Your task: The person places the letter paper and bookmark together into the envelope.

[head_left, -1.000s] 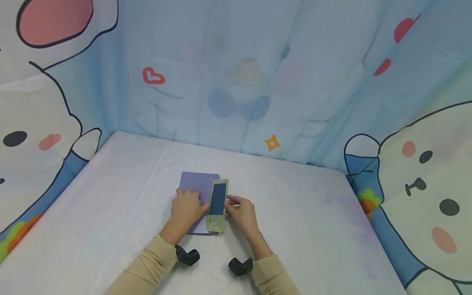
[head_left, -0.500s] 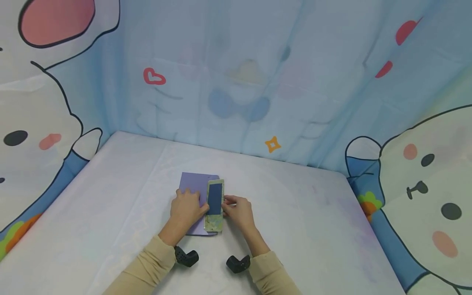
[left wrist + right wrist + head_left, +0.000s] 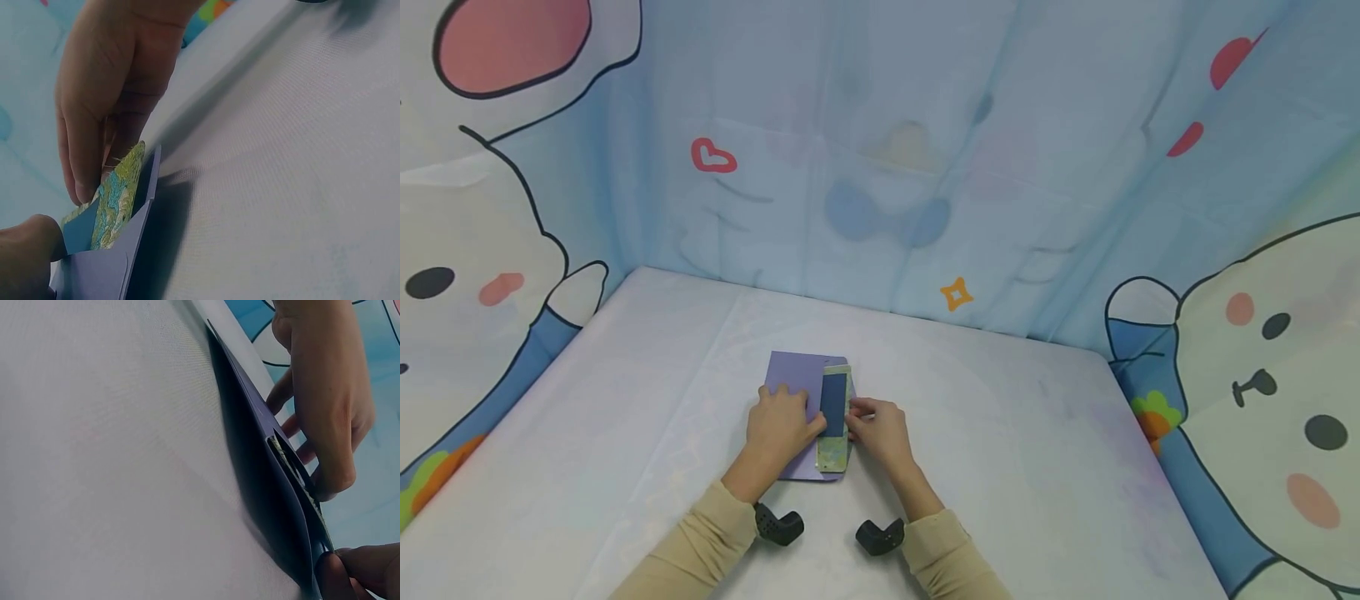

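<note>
A thin purple folder [image 3: 793,371] lies on the white table. Over its right side is a narrow card [image 3: 832,454], green-patterned with a dark blue panel; in the left wrist view the card [image 3: 119,194] looks embroidered in green, yellow and blue. My left hand [image 3: 775,425] presses down on the folder with spread, bent fingers, its thumb at the card's left edge. My right hand [image 3: 882,435] pinches the right edge of card and folder between thumb and fingers. In the right wrist view the folder [image 3: 247,394] is raised at this edge, with a shadow beneath.
Black curved devices sit at both wrists, one by the left sleeve [image 3: 778,525] and one by the right [image 3: 880,537]. A blue cartoon-print curtain [image 3: 880,125] stands behind the white table [image 3: 1037,467].
My right hand has moved slightly left, and the card has shifted left with it, over the folder. Purple now shows along the card's right side. The left hand stays in place.
</note>
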The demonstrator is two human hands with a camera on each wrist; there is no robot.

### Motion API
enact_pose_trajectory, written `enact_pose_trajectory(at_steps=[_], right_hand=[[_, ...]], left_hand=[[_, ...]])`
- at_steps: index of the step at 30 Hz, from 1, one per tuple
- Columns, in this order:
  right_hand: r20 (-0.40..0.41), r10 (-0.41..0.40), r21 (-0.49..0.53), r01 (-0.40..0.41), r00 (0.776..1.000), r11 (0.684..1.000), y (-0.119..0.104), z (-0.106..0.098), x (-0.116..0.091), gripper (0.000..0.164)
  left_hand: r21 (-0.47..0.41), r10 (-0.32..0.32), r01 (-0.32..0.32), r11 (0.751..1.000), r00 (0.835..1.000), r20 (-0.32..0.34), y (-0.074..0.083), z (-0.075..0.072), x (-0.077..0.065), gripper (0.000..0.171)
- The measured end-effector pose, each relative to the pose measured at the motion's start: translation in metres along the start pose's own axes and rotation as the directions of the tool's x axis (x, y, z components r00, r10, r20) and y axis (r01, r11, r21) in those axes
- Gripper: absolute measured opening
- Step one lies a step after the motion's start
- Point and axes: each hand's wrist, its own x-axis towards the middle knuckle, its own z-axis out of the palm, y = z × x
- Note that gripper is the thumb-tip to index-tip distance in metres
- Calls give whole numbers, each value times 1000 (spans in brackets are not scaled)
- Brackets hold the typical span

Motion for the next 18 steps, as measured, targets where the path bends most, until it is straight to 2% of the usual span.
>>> enact_pose_trajectory(at_steps=[6, 18], right_hand=[[5, -19, 17, 19, 1000, 1000, -2, 3, 0, 30], [35, 7, 96, -10, 999, 995, -4, 8, 2, 29]], left_hand=[[1, 4, -4, 1000, 1000, 3, 1, 0, 1, 48], [1, -3, 3, 1000, 1000, 17, 2, -1, 0, 49]])
